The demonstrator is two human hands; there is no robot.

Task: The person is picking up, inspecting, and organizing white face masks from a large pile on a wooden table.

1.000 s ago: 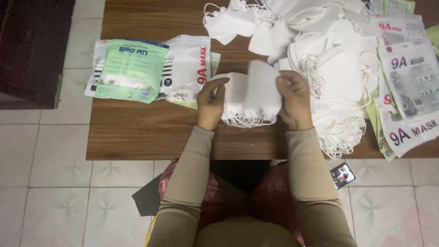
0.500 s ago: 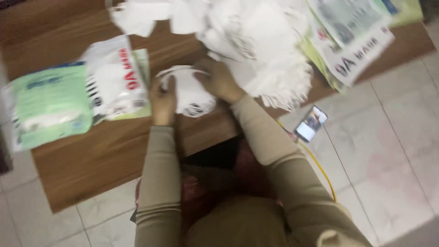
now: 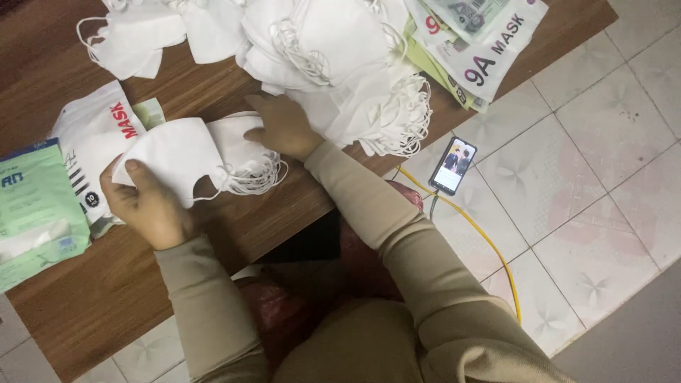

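My left hand (image 3: 147, 204) grips a folded white face mask (image 3: 172, 154) by its lower left corner, just above the brown wooden table (image 3: 85, 298). My right hand (image 3: 281, 128) rests on a small stack of white masks (image 3: 245, 152) beside it, fingers spread over the top one, ear loops trailing to the right. A big loose heap of white masks (image 3: 340, 64) lies right behind my right hand.
White mask pouches (image 3: 92, 138) and a green pouch (image 3: 32, 206) lie at the left. More printed packages (image 3: 482, 42) sit at the table's far right corner. A phone (image 3: 454, 165) with a yellow cable (image 3: 482, 241) lies on the tiled floor.
The view has swung and tilted to the right. My hands have parted: the left has drawn one mask off to the left, while the right stays on the stack.
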